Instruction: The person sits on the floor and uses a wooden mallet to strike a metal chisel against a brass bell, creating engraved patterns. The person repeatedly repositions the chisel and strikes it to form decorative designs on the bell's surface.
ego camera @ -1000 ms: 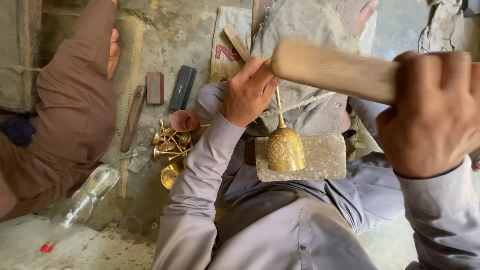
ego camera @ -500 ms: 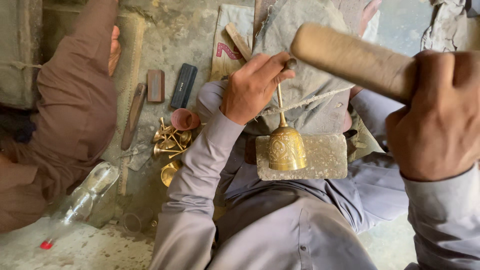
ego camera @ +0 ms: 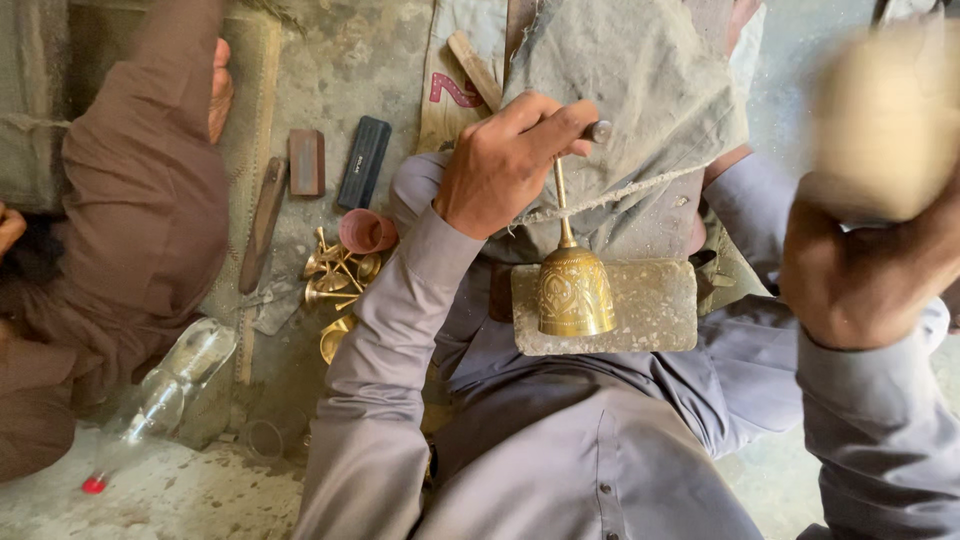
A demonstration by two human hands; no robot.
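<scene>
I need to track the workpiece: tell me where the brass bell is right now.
In the head view, the brass bell stands just right of centre on the stone slab over the person's lap, below the left hand, which grips the tool above it.

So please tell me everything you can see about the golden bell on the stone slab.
The bell looks like brass, golden, with an engraved leafy pattern around its body and a thin stem rising from its top. It lies on a rough grey stone slab over the person's lap, mouth toward the camera wearer. The left hand grips the top of the stem. No other hand touches it.
</scene>
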